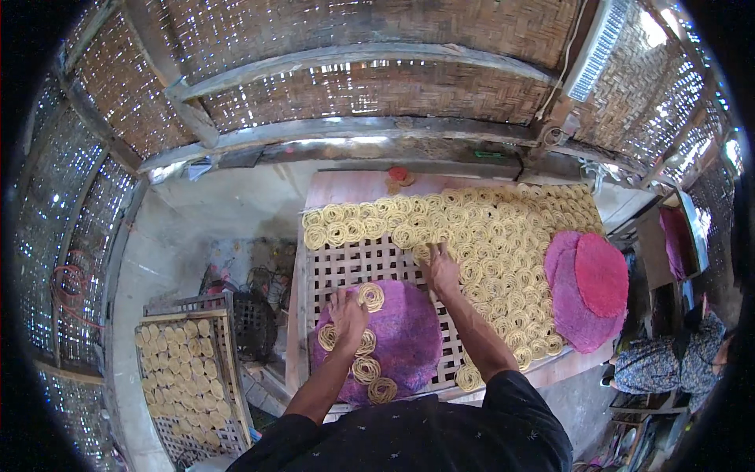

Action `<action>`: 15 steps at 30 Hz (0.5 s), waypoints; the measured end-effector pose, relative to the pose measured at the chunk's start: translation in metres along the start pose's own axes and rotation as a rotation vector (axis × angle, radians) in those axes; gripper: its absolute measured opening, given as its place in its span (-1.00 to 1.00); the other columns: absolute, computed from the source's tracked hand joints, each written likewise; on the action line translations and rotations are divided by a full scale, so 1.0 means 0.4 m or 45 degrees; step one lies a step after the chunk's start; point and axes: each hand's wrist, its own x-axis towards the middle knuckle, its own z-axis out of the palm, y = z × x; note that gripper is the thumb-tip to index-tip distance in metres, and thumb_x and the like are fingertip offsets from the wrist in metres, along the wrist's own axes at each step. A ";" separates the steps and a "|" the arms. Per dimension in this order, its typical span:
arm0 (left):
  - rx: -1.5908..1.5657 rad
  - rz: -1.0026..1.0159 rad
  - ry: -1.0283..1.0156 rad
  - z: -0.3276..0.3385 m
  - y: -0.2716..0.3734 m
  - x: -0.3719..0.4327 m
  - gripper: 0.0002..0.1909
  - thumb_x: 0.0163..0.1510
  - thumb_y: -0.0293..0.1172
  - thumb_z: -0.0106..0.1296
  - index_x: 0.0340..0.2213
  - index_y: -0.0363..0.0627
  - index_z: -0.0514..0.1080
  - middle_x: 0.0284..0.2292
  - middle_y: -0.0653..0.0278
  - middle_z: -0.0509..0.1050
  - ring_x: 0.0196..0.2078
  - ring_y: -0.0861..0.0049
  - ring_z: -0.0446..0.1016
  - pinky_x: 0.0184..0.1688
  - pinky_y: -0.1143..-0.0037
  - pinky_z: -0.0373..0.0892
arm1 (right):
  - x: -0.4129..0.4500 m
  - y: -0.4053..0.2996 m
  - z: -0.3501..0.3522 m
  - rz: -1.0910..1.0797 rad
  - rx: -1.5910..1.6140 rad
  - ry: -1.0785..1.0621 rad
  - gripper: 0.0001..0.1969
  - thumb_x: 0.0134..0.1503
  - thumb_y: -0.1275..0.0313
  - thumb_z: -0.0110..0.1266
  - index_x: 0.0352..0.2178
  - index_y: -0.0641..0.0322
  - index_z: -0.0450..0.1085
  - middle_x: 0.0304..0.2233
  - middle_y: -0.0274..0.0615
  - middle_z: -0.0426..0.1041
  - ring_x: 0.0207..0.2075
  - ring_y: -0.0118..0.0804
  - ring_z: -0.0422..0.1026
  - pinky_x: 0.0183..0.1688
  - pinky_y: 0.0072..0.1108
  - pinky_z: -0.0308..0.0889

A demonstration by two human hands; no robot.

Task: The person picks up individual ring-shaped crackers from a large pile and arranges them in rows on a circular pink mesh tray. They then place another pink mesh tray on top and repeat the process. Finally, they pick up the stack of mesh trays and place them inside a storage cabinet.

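Observation:
My left hand (348,318) rests over a round purple sheet (404,336), its fingers apart beside a loose coil of pale yellow noodle-like strands (371,297). Several more coils lie on that sheet, among them one near its lower edge (382,390). Further right, my right hand (442,272) reaches down to a coil (422,254) at the border of the laid rows; whether its fingers grip it is hidden. Close-set coils (501,253) cover the far and right parts of a woven bamboo lattice tray (336,265).
Overlapping purple and red round sheets (601,274) lie on the coils at right. A small red item (398,174) sits on the board behind. Another lattice rack (183,377) holding pale discs leans at lower left. A person (666,360) is at far right. Woven walls (377,91) enclose the space.

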 end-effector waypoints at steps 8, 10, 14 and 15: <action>-0.443 -0.303 -0.233 0.057 0.011 0.081 -0.51 -0.25 -0.57 0.12 -0.19 -0.24 0.27 -0.31 -0.04 0.46 -0.22 0.10 0.45 -0.13 0.27 0.33 | -0.214 -0.147 0.073 -0.310 0.260 -0.357 -0.47 -0.04 0.04 0.15 -0.11 0.10 0.32 -0.13 -0.03 0.40 -0.28 0.02 0.48 -0.31 -0.26 0.41; -0.517 -0.379 -0.236 0.050 0.038 0.093 -0.51 -0.24 -0.56 0.11 -0.18 -0.23 0.25 -0.30 -0.05 0.46 -0.21 0.11 0.45 -0.16 0.29 0.35 | -0.220 -0.159 0.059 -0.293 0.256 -0.296 -0.45 -0.07 0.01 0.17 -0.12 0.10 0.33 -0.15 -0.06 0.40 -0.28 0.03 0.48 -0.30 -0.26 0.41; -0.737 -0.493 -0.246 0.034 0.089 0.116 -0.46 -0.24 -0.54 0.14 -0.16 -0.21 0.19 -0.37 -0.01 0.47 -0.30 0.19 0.49 -0.19 0.35 0.39 | -0.218 -0.175 0.067 -0.235 0.286 -0.061 -0.53 -0.05 0.07 0.16 -0.18 0.11 0.35 -0.19 -0.10 0.41 -0.30 0.05 0.47 -0.31 -0.23 0.40; -0.908 -0.581 -0.239 0.039 0.092 0.122 -0.44 -0.25 -0.53 0.16 -0.15 -0.19 0.18 -0.41 0.02 0.47 -0.34 0.24 0.50 -0.21 0.38 0.41 | -0.213 -0.173 0.074 -0.234 0.281 -0.054 -0.53 -0.05 0.07 0.16 -0.18 0.11 0.35 -0.19 -0.10 0.41 -0.30 0.05 0.47 -0.31 -0.23 0.40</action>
